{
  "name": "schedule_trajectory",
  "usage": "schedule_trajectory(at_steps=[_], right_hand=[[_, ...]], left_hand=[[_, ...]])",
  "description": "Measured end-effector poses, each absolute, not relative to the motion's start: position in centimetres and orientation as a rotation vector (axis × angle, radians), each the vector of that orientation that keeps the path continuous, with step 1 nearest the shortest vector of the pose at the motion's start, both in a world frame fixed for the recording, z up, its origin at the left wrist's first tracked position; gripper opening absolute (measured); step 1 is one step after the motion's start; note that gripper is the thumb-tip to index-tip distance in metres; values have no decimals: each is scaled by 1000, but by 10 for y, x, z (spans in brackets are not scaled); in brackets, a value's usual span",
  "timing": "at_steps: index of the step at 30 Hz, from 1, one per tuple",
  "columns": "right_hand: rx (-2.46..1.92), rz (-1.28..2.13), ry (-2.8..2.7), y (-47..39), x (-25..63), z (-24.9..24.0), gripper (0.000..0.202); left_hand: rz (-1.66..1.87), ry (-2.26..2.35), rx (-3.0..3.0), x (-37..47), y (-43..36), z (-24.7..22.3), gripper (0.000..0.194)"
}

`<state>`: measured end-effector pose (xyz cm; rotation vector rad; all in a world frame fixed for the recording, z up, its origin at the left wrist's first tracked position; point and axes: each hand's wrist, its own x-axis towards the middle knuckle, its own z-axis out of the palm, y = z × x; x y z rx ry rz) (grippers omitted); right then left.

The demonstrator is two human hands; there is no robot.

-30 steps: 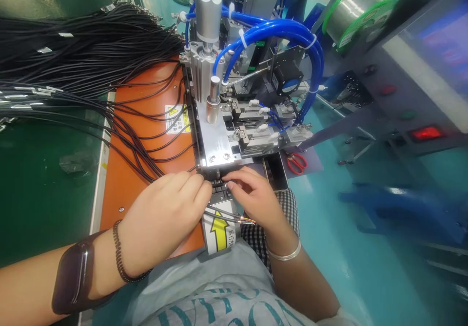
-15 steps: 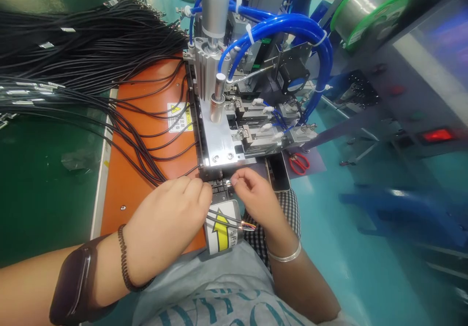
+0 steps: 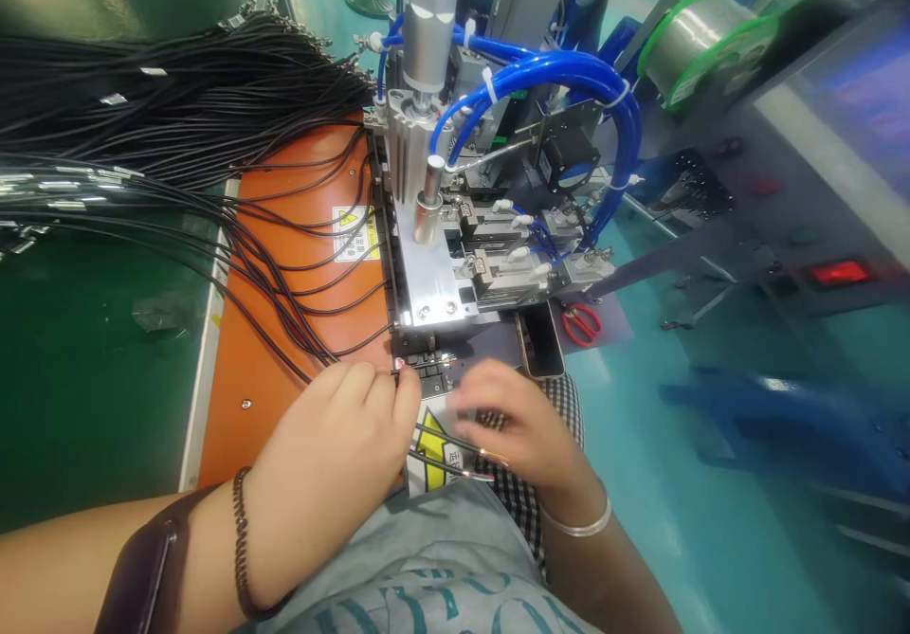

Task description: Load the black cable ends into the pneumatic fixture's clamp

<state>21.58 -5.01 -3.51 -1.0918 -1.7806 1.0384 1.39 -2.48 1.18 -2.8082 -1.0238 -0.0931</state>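
Fingers of the left hand (image 3: 334, 459) are pinched together on a thin black cable (image 3: 445, 468) at the near edge of the black fixture (image 3: 427, 369); those of the right hand (image 3: 516, 425), blurred, curl around the cable's bared end, grip uncertain. The cable lies across the yellow arrow label (image 3: 427, 444), apparently not seated. Several cables (image 3: 284, 302) already run left over the orange plate (image 3: 284, 236); a large bundle (image 3: 142, 113) waits far left. Both wrists rest low, near the torso.
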Motion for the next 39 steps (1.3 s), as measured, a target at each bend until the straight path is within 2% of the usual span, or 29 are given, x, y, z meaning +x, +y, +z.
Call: schedule_trajectory(at_steps=[2,5,11,16,20,22,27,35,39], right_hand=[[-884,1000,-1901,-55,219,-29,21],[-804,947,-1876,-56,219,-26,15],[-847,891,-1933,-54,202,-27,26],[-901,900,-2016,-52,191,-26,36],[-1060,885,-1849,-49,190,-29,31],[-1175,863,-1704,-49,190,-32,25],[-1298,835,-1383,-50,190,-41,14],[-1316,587,-1413,-53,189,-35,15],[-1279,407,-1634,-58,188,-28,20]], left_hand=[[-100,-1048,-2828,13,-24,12,30],[-126,-1049,-2840,12,-22,11,26],[-196,-1018,-2823,12,-18,10,17],[-114,-1074,-2863,10,-11,8,16],[-90,-1121,-2856,7,-3,5,15],[-148,-1072,-2891,7,-2,5,17],[-385,-895,-3017,9,-1,6,40],[-451,-906,-3014,8,0,0,21],[-543,-925,-2960,6,0,-2,16]])
